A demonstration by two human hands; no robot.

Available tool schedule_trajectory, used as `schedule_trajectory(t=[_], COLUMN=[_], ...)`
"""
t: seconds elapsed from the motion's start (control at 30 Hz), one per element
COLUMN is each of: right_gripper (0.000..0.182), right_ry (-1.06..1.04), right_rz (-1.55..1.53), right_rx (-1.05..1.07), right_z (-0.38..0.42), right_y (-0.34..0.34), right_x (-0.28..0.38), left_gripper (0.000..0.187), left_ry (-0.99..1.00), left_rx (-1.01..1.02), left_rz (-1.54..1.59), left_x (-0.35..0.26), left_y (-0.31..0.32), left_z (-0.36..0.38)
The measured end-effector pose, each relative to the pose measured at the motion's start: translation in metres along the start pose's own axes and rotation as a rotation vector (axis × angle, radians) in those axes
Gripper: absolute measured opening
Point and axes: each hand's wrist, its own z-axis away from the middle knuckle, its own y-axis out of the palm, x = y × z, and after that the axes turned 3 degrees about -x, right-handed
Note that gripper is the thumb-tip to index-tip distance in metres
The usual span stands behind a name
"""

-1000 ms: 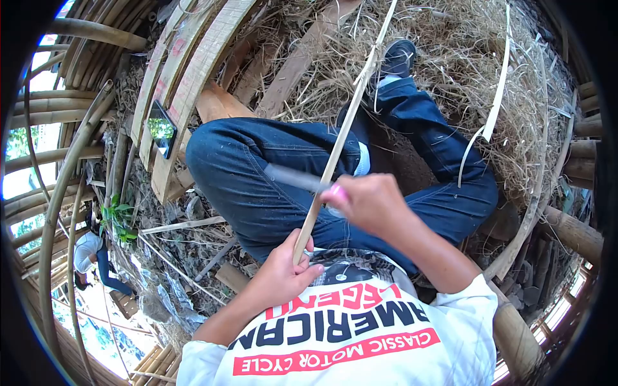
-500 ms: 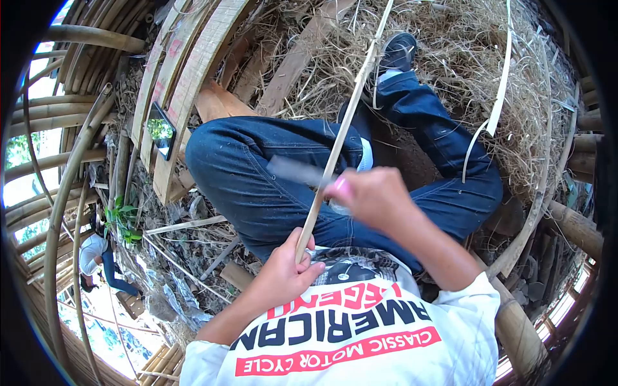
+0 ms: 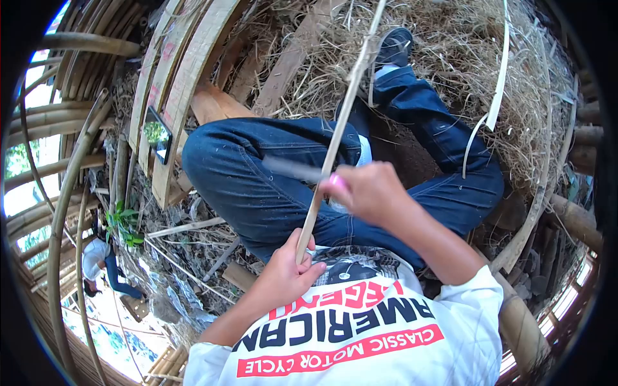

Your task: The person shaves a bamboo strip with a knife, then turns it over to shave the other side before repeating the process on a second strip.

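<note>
My left hand (image 3: 291, 265) is wrapped around the near end of a long, pale bamboo strip (image 3: 342, 122), close to my shirt. The strip slants up and away across my lap, its far end running out of the top of the view. In my closed right hand (image 3: 372, 193) is a knife (image 3: 290, 168) with a pink handle. Its blade points left over my thigh and crosses the strip a little above my left hand. The blade is slightly blurred.
Wooden boards (image 3: 193, 80) lie at upper left, with a phone (image 3: 156, 136) on them. Shavings (image 3: 450, 71) cover the ground ahead. Thin strips (image 3: 502, 77) hang at the right. Bamboo poles (image 3: 77, 154) stand at the left, where another person (image 3: 96, 257) is farther off.
The knife blade has shifted slightly and looks less blurred, still crossing the strip. My left hand keeps its hold on the strip's near end. The surroundings have shifted a little in view.
</note>
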Motion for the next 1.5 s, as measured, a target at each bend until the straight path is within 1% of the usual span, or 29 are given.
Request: schedule_trajectory(t=[0.03, 0.1, 0.17, 0.2, 0.23, 0.3, 0.33, 0.37, 0.43, 0.47, 0.5, 0.57, 0.6, 0.63, 0.7, 0.77, 0.83, 0.9, 0.93, 0.97, 1.03, 1.07, 1.1, 1.17, 1.27, 1.3, 1.37, 1.43, 1.5], right_gripper=[0.035, 0.034, 0.044, 0.046, 0.046, 0.048, 0.046, 0.046, 0.048, 0.049, 0.049, 0.049, 0.049, 0.048, 0.05, 0.043, 0.046, 0.054, 0.053, 0.054, 0.054, 0.055, 0.054, 0.053, 0.052, 0.052, 0.052, 0.053, 0.054], right_ry=[0.063, 0.131, 0.003, -0.025, -0.018, 0.099, 0.177, 0.182, 0.099, 0.026, 0.011, 0.112, 0.142, 0.133, 0.071, -0.045, -0.032, 0.065, 0.092, 0.075, 0.011, 0.016, 0.075, 0.098, 0.022, 0.029, 0.098, 0.112, 0.06], right_rz=[-0.01, 0.066, 0.031, -0.029, -0.03, 0.016, 0.075, 0.054, -0.08, -0.055, -0.102, -0.129, -0.118, -0.071, -0.042, 0.11, 0.029, 0.155, 0.137, 0.069, 0.071, 0.12, 0.147, 0.177, 0.104, 0.106, 0.143, 0.129, 0.105], right_rx=[-0.082, -0.097, 0.012, 0.038, 0.032, -0.082, -0.091, -0.055, 0.07, 0.117, 0.12, 0.14, 0.132, 0.044, 0.021, 0.091, 0.093, -0.043, 0.03, 0.041, 0.114, 0.061, 0.007, -0.035, 0.015, 0.014, -0.075, -0.059, 0.007], right_z=[-0.009, -0.007, 0.002, 0.006, 0.005, -0.009, -0.015, -0.015, -0.004, 0.002, 0.004, -0.008, -0.016, -0.02, -0.019, -0.008, -0.006, -0.017, -0.013, -0.007, -0.001, -0.004, -0.013, -0.019, -0.006, -0.006, -0.017, -0.019, -0.008], right_y=[0.003, 0.001, 0.001, 0.001, 0.003, 0.007, -0.004, -0.006, -0.007, -0.008, -0.004, -0.006, -0.01, -0.011, -0.011, -0.015, -0.011, -0.015, -0.017, -0.016, -0.013, -0.014, -0.013, -0.02, -0.013, -0.01, -0.012, -0.018, -0.013], right_x=[-0.016, -0.02, 0.005, 0.014, 0.007, -0.023, -0.032, -0.033, -0.007, 0.009, 0.013, 0.0, -0.005, -0.012, -0.01, 0.005, -0.002, -0.023, -0.018, -0.008, 0.0, -0.006, -0.019, -0.029, -0.014, -0.02, -0.037, -0.031, -0.016], left_gripper=[0.03, 0.029, 0.03, 0.03, 0.03, 0.03, 0.03, 0.03, 0.03, 0.03, 0.031, 0.03, 0.03, 0.03, 0.03, 0.03, 0.031, 0.031, 0.031, 0.031, 0.031, 0.031, 0.031, 0.031, 0.031, 0.031, 0.031, 0.031, 0.031], left_ry=[-0.009, -0.029, -0.024, -0.027, -0.027, 0.006, 0.006, -0.01, -0.018, -0.015, -0.015, -0.035, -0.052, -0.058, -0.046, -0.044, -0.062, -0.027, -0.029, -0.046, -0.056, -0.054, -0.053, -0.047, -0.054, -0.068, -0.037, -0.015, -0.055], left_rx=[-0.007, 0.014, 0.011, 0.001, 0.008, -0.009, -0.012, -0.01, -0.01, -0.016, -0.022, -0.036, -0.051, -0.054, -0.046, -0.048, -0.046, -0.064, -0.068, -0.064, -0.058, -0.061, -0.064, -0.061, -0.06, -0.06, -0.065, -0.078, -0.052], left_rz=[0.021, 0.025, -0.031, -0.008, -0.014, -0.058, -0.062, -0.064, -0.067, -0.068, -0.067, -0.091, -0.118, -0.121, -0.147, -0.158, -0.162, -0.142, -0.14, -0.166, -0.192, -0.193, -0.193, -0.181, -0.185, -0.193, -0.173, -0.155, -0.189], left_x=[0.002, 0.005, 0.004, 0.001, 0.001, 0.005, 0.005, 0.006, 0.004, 0.002, 0.001, -0.004, -0.006, -0.007, -0.01, -0.01, -0.007, -0.001, -0.002, -0.003, -0.005, -0.005, -0.004, -0.003, -0.005, -0.005, 0.0, 0.003, 0.001], left_y=[0.001, 0.002, -0.001, 0.001, 0.0, -0.001, -0.002, -0.001, 0.0, 0.002, 0.004, 0.006, 0.006, 0.005, 0.004, 0.003, 0.002, 0.002, 0.003, 0.004, 0.004, 0.003, 0.004, 0.004, 0.002, 0.003, 0.004, 0.004, 0.002], left_z=[-0.003, 0.0, -0.001, -0.001, -0.002, -0.004, -0.003, -0.001, -0.001, -0.001, 0.0, -0.002, -0.003, -0.001, 0.001, 0.001, 0.002, -0.003, -0.003, 0.0, -0.001, -0.002, -0.003, -0.002, 0.0, 0.001, -0.004, -0.001, 0.001])
